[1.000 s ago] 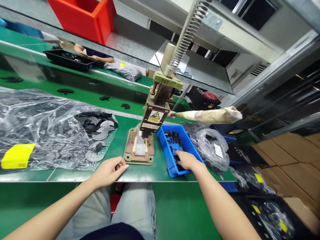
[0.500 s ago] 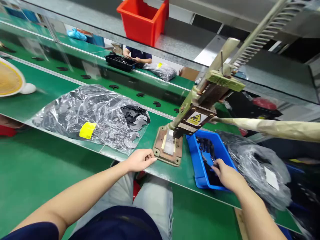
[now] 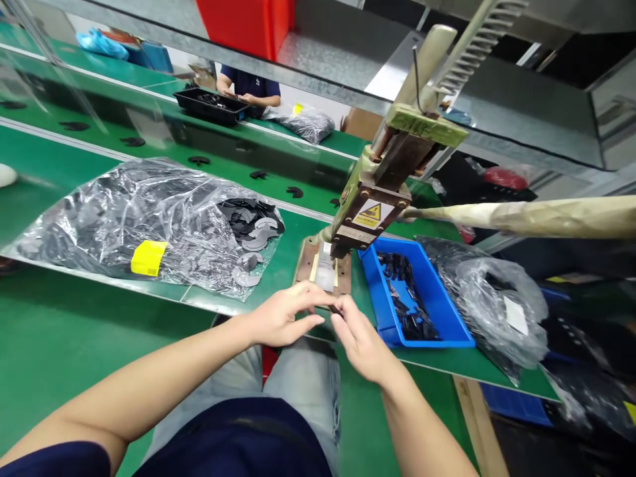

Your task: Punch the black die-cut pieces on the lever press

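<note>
Head camera, looking down at the green bench: the person's two hands are together right at the near edge of the bench, just in front of the hand press (image 3: 376, 199). The right hand (image 3: 360, 339) has its fingertips pinched on a small dark piece (image 3: 336, 309). The left hand (image 3: 282, 318) has its thumb and forefinger up against the same piece, though I cannot tell whether that hand really grips it. The piece sits between the two sets of fingertips, just short of the press's base plate (image 3: 322, 273) and not on it.

Just to the right of the base plate is a blue bin (image 3: 371, 281), open-topped, with a loose scatter of small dark parts along its floor. Beyond it lies a crumpled plastic bag (image 3: 489, 298) with a white label; its contents are too dark to make out. To the left of the press a big clear bag (image 3: 134, 215) lies flat, bearing a yellow label (image 3: 147, 257). It is filled with grey and black crescent-shaped pieces, some of them spilling at its open mouth near the press.

The press's padded lever (image 3: 527, 217) sticks out to the right above the bin. Across the belt, another person's hands (image 3: 243, 98) rest at a black tray (image 3: 206, 106) of dark parts. A red bin (image 3: 246, 23) stands on the shelf overhead.
</note>
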### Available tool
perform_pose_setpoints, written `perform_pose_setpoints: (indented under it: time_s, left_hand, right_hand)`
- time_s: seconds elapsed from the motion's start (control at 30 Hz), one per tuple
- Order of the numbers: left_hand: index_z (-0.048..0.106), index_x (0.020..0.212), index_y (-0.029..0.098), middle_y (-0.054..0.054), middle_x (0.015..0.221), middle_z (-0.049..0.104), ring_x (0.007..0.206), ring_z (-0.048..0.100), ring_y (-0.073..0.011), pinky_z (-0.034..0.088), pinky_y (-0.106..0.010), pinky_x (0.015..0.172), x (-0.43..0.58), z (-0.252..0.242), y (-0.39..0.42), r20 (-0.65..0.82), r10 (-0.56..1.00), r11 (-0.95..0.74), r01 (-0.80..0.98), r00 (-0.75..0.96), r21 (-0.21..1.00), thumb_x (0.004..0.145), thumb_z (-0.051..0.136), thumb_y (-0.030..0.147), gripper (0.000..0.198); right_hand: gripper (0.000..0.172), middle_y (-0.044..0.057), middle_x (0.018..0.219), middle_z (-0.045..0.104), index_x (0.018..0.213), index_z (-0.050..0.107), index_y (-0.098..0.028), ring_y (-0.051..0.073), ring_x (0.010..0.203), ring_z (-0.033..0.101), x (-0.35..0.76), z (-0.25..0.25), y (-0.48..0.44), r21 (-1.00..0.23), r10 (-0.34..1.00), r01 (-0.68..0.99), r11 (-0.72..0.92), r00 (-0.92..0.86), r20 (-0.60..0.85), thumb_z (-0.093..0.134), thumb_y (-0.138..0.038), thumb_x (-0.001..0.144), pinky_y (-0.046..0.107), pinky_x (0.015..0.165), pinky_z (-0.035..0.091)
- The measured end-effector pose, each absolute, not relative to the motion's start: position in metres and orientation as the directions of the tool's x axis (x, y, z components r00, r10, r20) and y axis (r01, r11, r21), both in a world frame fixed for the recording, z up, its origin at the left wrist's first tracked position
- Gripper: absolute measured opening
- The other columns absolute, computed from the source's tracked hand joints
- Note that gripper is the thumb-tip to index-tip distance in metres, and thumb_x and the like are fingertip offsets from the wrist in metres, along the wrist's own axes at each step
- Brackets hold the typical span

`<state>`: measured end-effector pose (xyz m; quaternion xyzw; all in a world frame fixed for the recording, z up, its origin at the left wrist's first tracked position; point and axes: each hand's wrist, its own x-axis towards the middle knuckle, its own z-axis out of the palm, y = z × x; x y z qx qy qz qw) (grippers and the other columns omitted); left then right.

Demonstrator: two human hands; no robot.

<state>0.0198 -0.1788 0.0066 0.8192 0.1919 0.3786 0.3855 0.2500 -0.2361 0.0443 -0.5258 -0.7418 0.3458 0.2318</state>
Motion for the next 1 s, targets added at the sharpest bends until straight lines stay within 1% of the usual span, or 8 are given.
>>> perform_pose_setpoints:
  time_s: [0.07,0.2,0.33,0.63,0.7,0.8,0.87,1.0]
  left_hand:
    - [0.067,0.139,0.026,-0.011,0.121,0.069,0.113,0.067,-0.0219,0.057,-0.037,0.099,0.018,0.006,-0.179,0.487,0.583,-0.651,0.017,0.651,0.758,0.103,0.060,0.025,0.037]
    - [0.074,0.126,0.024,-0.010,0.107,0.073,0.101,0.069,-0.0208,0.058,-0.036,0.092,0.007,-0.005,-0.179,0.489,0.650,-0.640,0.071,0.582,0.765,0.103,0.061,0.027,0.027]
    - [0.075,0.122,0.022,-0.010,0.104,0.074,0.097,0.070,-0.0201,0.059,-0.034,0.087,0.000,-0.011,-0.183,0.479,0.691,-0.624,0.112,0.542,0.774,0.102,0.063,0.027,0.023]
    - [0.075,0.119,0.022,-0.009,0.104,0.075,0.096,0.069,-0.0195,0.058,-0.033,0.086,-0.002,-0.008,-0.190,0.443,0.707,-0.581,0.098,0.551,0.808,0.100,0.066,0.027,0.022]
    - [0.075,0.115,0.021,-0.009,0.104,0.075,0.091,0.069,-0.0184,0.057,-0.032,0.084,0.000,-0.006,-0.190,0.334,0.758,-0.463,0.101,0.560,0.881,0.099,0.067,0.031,0.021]
    - [0.071,0.100,0.018,-0.005,0.088,0.073,0.076,0.066,-0.0152,0.056,-0.030,0.074,0.004,-0.007,-0.188,0.044,0.797,-0.095,0.053,0.602,0.994,0.098,0.069,0.043,0.025]
    - [0.064,0.091,0.017,-0.001,0.077,0.068,0.068,0.062,-0.0129,0.053,-0.028,0.067,0.007,-0.011,-0.185,-0.097,0.741,0.137,-0.009,0.664,0.991,0.092,0.075,0.049,0.033]
    - [0.060,0.097,0.018,0.003,0.076,0.064,0.064,0.057,-0.0091,0.048,-0.023,0.062,0.015,-0.019,-0.170,-0.108,0.660,0.258,-0.089,0.744,0.962,0.079,0.088,0.047,0.044]
  right_hand:
    - [0.023,0.000,0.095,0.059,0.104,0.049,-0.025,0.015,0.084,0.055,0.239,0.036,-0.236,-0.789,0.918,0.573,0.220,-0.396,-0.031,0.037,-0.043,0.108,0.031,0.080,0.045]
    - [0.021,0.000,0.092,0.063,0.108,0.052,-0.024,0.015,0.080,0.057,0.231,0.020,-0.237,-0.810,0.927,0.541,0.229,-0.375,0.012,0.040,-0.041,0.107,0.030,0.076,0.047]
    - [0.019,0.003,0.092,0.069,0.115,0.059,-0.024,0.017,0.081,0.065,0.228,0.005,-0.241,-0.752,0.953,0.593,0.288,-0.257,0.162,0.046,-0.036,0.105,0.031,0.078,0.051]
    - [0.024,0.006,0.104,0.076,0.121,0.063,-0.030,0.024,0.092,0.074,0.229,-0.010,-0.243,-0.633,0.899,0.641,0.436,-0.279,0.337,0.049,-0.027,0.102,0.042,0.082,0.060]
    - [0.027,0.005,0.104,0.076,0.124,0.063,-0.035,0.026,0.092,0.073,0.232,-0.008,-0.241,-0.606,0.887,0.648,0.461,-0.310,0.344,0.049,-0.029,0.101,0.046,0.081,0.060]
    - [0.033,0.003,0.099,0.076,0.129,0.062,-0.042,0.027,0.088,0.071,0.235,0.000,-0.237,-0.560,0.857,0.649,0.516,-0.387,0.341,0.050,-0.030,0.101,0.047,0.076,0.058]
    - [0.040,0.001,0.098,0.076,0.135,0.059,-0.045,0.026,0.085,0.070,0.235,0.006,-0.234,-0.527,0.833,0.645,0.554,-0.437,0.340,0.051,-0.029,0.101,0.046,0.074,0.056]
    - [0.052,-0.001,0.102,0.078,0.147,0.052,-0.047,0.024,0.085,0.071,0.239,0.020,-0.230,-0.491,0.807,0.641,0.590,-0.462,0.367,0.055,-0.027,0.099,0.043,0.074,0.057]
